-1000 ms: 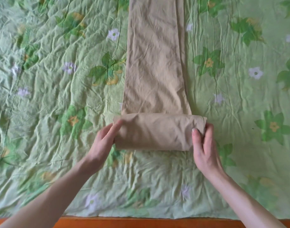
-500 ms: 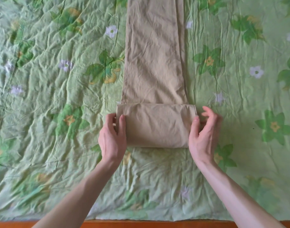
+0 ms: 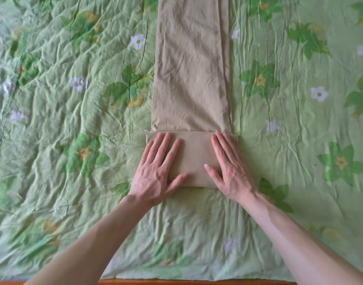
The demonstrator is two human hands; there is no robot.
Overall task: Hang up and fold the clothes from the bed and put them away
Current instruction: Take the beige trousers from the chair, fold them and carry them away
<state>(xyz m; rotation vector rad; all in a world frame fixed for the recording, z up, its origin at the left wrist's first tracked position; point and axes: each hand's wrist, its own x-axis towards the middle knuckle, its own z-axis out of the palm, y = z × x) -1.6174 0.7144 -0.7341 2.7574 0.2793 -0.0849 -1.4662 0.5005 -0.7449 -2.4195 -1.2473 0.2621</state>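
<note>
A long beige garment (image 3: 192,75) lies flat along the middle of the bed and runs out of view at the top. Its near end is turned over into a flat folded block (image 3: 195,155). My left hand (image 3: 156,171) rests palm down on the left half of that block, fingers spread. My right hand (image 3: 230,167) lies flat on the right half, fingers pointing away from me. Neither hand grips the cloth; both press on top of it.
The bed is covered by a wrinkled green bedspread (image 3: 73,120) with a flower and leaf print. An orange-brown wooden bed edge (image 3: 197,282) runs along the bottom of the view, close to my arms.
The rolled near end was turned over once more away from me and now lies flat. Both hands left its sides and came down palm-flat on top.
</note>
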